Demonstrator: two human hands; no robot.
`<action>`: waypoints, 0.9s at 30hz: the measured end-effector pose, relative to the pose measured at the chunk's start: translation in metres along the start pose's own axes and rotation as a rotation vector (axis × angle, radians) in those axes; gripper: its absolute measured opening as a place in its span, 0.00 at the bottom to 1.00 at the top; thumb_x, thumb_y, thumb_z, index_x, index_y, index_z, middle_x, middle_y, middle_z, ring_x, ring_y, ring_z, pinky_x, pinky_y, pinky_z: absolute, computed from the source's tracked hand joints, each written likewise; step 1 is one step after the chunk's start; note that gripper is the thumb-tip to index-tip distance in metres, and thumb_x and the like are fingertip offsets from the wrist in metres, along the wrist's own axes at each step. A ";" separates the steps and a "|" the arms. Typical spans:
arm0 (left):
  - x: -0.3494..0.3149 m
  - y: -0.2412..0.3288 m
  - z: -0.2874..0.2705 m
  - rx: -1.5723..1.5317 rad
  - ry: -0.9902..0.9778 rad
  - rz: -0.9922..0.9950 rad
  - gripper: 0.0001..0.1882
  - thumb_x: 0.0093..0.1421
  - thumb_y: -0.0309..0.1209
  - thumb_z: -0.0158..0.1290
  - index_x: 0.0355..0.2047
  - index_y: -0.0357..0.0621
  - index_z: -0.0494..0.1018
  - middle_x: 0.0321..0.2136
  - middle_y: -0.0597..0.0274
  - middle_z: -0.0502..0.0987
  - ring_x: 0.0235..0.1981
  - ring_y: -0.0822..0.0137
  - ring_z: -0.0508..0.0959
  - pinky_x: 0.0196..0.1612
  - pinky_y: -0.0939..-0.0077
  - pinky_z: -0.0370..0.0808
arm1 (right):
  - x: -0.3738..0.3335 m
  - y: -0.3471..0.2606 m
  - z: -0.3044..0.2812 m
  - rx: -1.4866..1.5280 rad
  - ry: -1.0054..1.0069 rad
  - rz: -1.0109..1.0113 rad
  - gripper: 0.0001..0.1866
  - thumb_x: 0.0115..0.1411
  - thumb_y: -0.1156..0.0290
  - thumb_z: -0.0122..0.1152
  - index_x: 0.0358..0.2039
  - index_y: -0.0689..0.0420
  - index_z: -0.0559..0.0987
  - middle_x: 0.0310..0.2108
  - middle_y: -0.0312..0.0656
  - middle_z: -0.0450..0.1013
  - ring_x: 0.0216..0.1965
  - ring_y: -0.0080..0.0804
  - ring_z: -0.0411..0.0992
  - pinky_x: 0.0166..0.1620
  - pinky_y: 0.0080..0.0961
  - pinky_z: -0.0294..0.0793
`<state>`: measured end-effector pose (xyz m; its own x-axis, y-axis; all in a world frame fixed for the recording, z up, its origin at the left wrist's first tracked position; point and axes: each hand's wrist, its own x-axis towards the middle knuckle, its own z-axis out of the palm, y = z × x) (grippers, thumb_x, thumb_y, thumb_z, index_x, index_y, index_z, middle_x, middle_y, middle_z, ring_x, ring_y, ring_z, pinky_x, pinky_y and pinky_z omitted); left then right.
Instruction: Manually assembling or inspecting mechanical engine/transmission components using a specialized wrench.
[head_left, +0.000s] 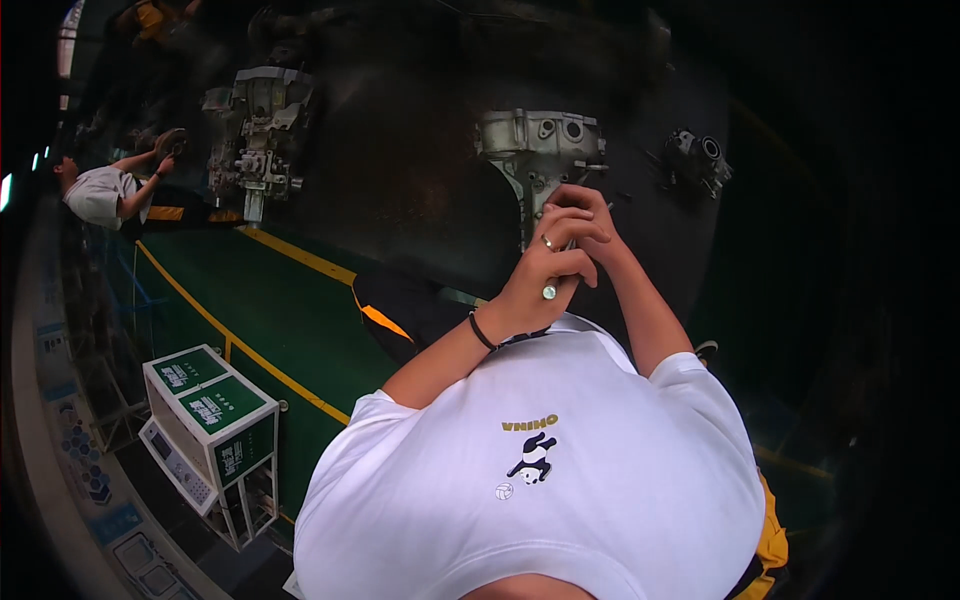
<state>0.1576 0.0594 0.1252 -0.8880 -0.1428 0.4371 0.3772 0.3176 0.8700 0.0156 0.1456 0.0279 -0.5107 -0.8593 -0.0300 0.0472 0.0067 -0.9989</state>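
Both my hands are close together in front of my chest, over the near end of a grey cast-metal gearbox housing (535,135). My left hand (535,280), with a ring and a dark wristband, is closed around a slim thing. Only its shiny, pale round end (549,292) shows below the curled fingers, so its kind is unclear. My right hand (585,210) meets the left from the right side, its fingers bent inward. Its fingertips are partly hidden, and I cannot make out what they grip. The hands cover the narrow near part of the housing.
On the dark table (410,160) a longer gearbox assembly (262,140) stands at the left and a smaller metal part (700,160) at the right. Far left, a person (110,195) holds a round part. A white-framed cabinet (212,415) stands on the green floor (290,310).
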 end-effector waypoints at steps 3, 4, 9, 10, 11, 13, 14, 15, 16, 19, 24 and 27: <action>-0.001 -0.005 -0.003 0.002 0.131 -0.067 0.13 0.42 0.12 0.43 0.23 0.42 0.73 0.48 0.54 0.74 0.60 0.52 0.64 0.62 0.60 0.60 | -0.035 -0.008 -0.013 0.032 0.026 0.139 0.03 0.57 0.78 0.63 0.27 0.62 0.77 0.23 0.30 0.70 0.27 0.14 0.65 0.29 0.18 0.63; -0.002 -0.015 -0.008 -0.058 0.166 -0.123 0.14 0.45 0.13 0.41 0.24 0.41 0.74 0.50 0.54 0.72 0.59 0.55 0.65 0.62 0.63 0.61 | -0.047 -0.012 -0.014 -0.020 -0.035 0.085 0.05 0.57 0.76 0.64 0.26 0.61 0.78 0.21 0.28 0.69 0.26 0.14 0.63 0.28 0.18 0.61; 0.018 -0.029 -0.011 -0.064 0.161 -0.215 0.14 0.46 0.16 0.39 0.26 0.41 0.74 0.53 0.53 0.70 0.59 0.58 0.66 0.61 0.65 0.62 | -0.093 -0.026 0.024 -0.160 -0.294 0.102 0.07 0.57 0.73 0.64 0.26 0.62 0.77 0.15 0.35 0.64 0.18 0.20 0.61 0.25 0.24 0.61; 0.023 -0.027 -0.006 -0.057 0.104 -0.219 0.15 0.45 0.16 0.39 0.27 0.41 0.74 0.52 0.53 0.71 0.59 0.57 0.65 0.61 0.64 0.62 | -0.088 -0.021 0.033 -0.217 -0.312 0.079 0.06 0.57 0.72 0.64 0.27 0.61 0.79 0.16 0.41 0.67 0.18 0.27 0.65 0.26 0.28 0.64; 0.028 -0.025 0.000 -0.049 0.046 -0.222 0.15 0.44 0.16 0.39 0.27 0.41 0.75 0.52 0.54 0.72 0.59 0.57 0.65 0.61 0.63 0.61 | -0.085 -0.022 0.039 -0.281 -0.333 0.115 0.06 0.57 0.72 0.64 0.34 0.59 0.81 0.21 0.43 0.73 0.22 0.31 0.72 0.30 0.31 0.70; 0.036 -0.018 0.012 0.003 -0.030 -0.168 0.15 0.43 0.16 0.40 0.28 0.42 0.74 0.51 0.55 0.72 0.60 0.53 0.64 0.62 0.59 0.60 | -0.084 -0.014 0.055 -0.209 -0.187 -0.048 0.06 0.56 0.72 0.63 0.34 0.60 0.79 0.26 0.43 0.75 0.29 0.33 0.73 0.38 0.28 0.72; 0.038 -0.011 0.021 0.017 -0.078 -0.146 0.14 0.42 0.16 0.42 0.28 0.42 0.74 0.52 0.55 0.71 0.60 0.50 0.63 0.61 0.58 0.61 | -0.085 0.005 0.059 -0.205 -0.177 -0.046 0.06 0.56 0.72 0.63 0.34 0.60 0.79 0.26 0.43 0.75 0.29 0.33 0.73 0.38 0.28 0.72; 0.040 -0.007 0.030 0.076 -0.192 -0.060 0.13 0.41 0.16 0.49 0.28 0.43 0.73 0.53 0.56 0.70 0.61 0.49 0.62 0.61 0.56 0.62 | -0.080 0.027 0.063 -0.083 -0.199 -0.026 0.07 0.58 0.70 0.62 0.34 0.59 0.79 0.27 0.43 0.76 0.31 0.34 0.73 0.41 0.27 0.72; 0.036 0.001 0.036 0.118 -0.337 0.005 0.12 0.40 0.17 0.53 0.28 0.44 0.73 0.53 0.57 0.70 0.62 0.48 0.62 0.60 0.55 0.63 | -0.080 0.047 0.064 0.039 -0.221 -0.008 0.08 0.59 0.67 0.61 0.35 0.58 0.79 0.28 0.43 0.76 0.33 0.36 0.74 0.43 0.26 0.72; 0.025 0.015 0.050 0.171 -0.697 0.117 0.13 0.38 0.21 0.60 0.28 0.44 0.75 0.55 0.60 0.70 0.63 0.48 0.60 0.58 0.55 0.66 | -0.047 -0.030 0.050 -0.403 -0.450 0.038 0.12 0.60 0.67 0.59 0.25 0.63 0.75 0.17 0.49 0.67 0.19 0.34 0.65 0.26 0.33 0.65; 0.018 0.020 0.037 0.049 -0.574 0.148 0.10 0.42 0.22 0.57 0.28 0.44 0.78 0.44 0.61 0.78 0.46 0.56 0.76 0.43 0.62 0.74 | -0.032 -0.010 0.050 -0.297 -0.075 -0.016 0.15 0.60 0.71 0.61 0.20 0.65 0.72 0.11 0.48 0.60 0.15 0.32 0.54 0.22 0.34 0.58; 0.006 0.027 0.024 -0.336 -0.492 -0.157 0.10 0.45 0.20 0.51 0.28 0.43 0.79 0.27 0.61 0.79 0.29 0.61 0.77 0.34 0.69 0.73 | -0.023 0.013 0.038 -0.169 0.362 -0.036 0.14 0.62 0.71 0.60 0.22 0.65 0.75 0.13 0.39 0.62 0.18 0.19 0.58 0.23 0.27 0.60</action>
<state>0.1567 0.0895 0.1460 -0.9266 0.3111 0.2112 0.2233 0.0035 0.9747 0.0606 0.1462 0.0174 -0.7802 -0.6250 0.0242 -0.1026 0.0898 -0.9907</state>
